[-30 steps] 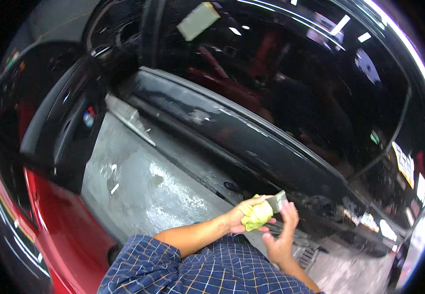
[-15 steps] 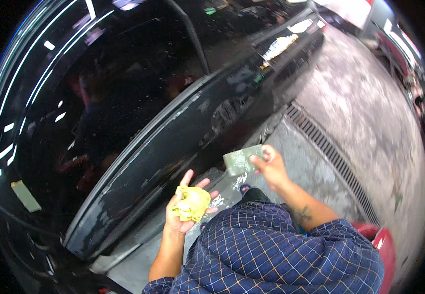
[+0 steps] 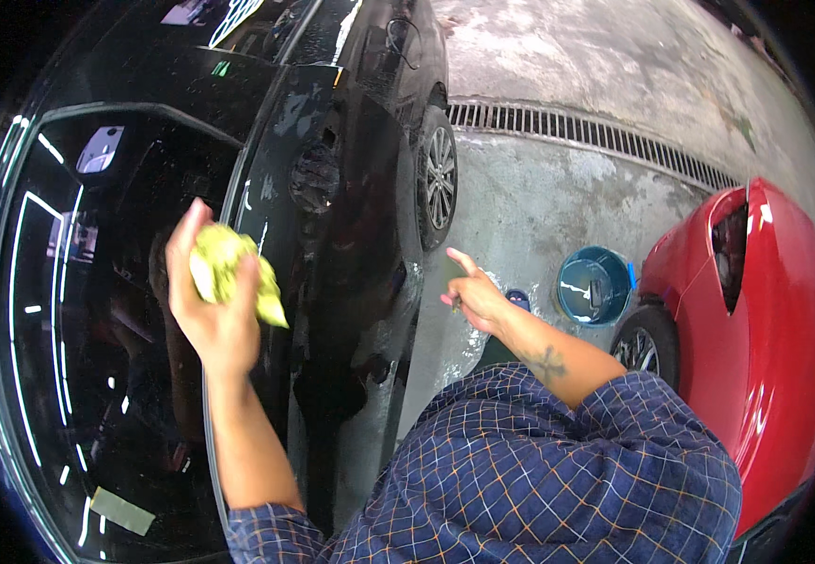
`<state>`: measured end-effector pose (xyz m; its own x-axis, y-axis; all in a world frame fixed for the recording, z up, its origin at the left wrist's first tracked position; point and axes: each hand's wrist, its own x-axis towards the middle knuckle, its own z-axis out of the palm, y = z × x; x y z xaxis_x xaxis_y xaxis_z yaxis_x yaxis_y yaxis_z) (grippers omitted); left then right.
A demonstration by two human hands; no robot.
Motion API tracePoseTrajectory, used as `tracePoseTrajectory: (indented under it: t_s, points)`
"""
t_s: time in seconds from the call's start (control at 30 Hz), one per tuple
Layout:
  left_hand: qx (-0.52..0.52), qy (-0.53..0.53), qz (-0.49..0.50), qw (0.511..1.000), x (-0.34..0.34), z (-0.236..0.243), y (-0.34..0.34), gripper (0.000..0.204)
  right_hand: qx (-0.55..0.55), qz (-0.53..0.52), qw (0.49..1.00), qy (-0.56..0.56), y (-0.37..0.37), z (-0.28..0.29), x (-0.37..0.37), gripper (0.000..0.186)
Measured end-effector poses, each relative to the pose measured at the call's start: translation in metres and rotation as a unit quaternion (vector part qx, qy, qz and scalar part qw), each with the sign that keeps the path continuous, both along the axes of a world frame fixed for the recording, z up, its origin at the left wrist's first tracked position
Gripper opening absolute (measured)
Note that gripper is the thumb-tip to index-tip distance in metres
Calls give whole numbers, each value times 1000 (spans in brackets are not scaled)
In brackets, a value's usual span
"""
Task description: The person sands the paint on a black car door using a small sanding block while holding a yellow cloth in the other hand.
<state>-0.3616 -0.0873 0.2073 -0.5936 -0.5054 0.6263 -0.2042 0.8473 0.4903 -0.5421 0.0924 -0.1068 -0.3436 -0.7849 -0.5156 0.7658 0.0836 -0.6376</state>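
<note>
Within left hand (image 3: 214, 324), yellow cloth (image 3: 226, 263)

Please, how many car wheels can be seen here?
2: one wheel on the black car, another wheel on the red car. Other wheels may be hidden.

Bright white strip lights reflect as hard streaks in the black car window (image 3: 153, 348), which otherwise stays very dark. The pale floor (image 3: 605, 47) at the top is brightest, and glare glints on the red car (image 3: 788, 301). The left hand (image 3: 214, 324) and yellow cloth (image 3: 230, 268) are slightly blurred; the checked shirt (image 3: 539, 470) is sharper. Fisheye distortion bows the drain grate (image 3: 595, 133), and the corners fall to black.
</note>
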Motion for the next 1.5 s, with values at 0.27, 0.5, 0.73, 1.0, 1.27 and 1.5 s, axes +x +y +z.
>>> tracePoseTrajectory:
  t_s: [0.27, 0.5, 0.73, 1.0, 1.27, 1.5]
  points:
    - [-428, -358, -42, 829, -17, -12, -111, 48, -85, -13, 996, 36, -89, 44, 10, 77]
    - [-455, -321, -102, 824, -123, -30, -170, 36, -92, -78, 851, 511, -210, 51, -41, 58]
    - [-485, -294, -55, 822, -159, -37, -167, 21, -40, -13, 782, 622, -185, 16, 53, 69]
    - [-473, -287, -31, 832, -153, -32, -163, 18, -56, -75, 847, 524, -237, 68, 3, 69]
    - [-474, -266, -41, 838, -152, -28, -139, 20, -38, -99, 845, 524, -246, 77, -46, 69]
    - [-469, -245, -45, 847, -143, -24, -132, 22, -65, -105, 812, 570, -242, 66, -43, 69]
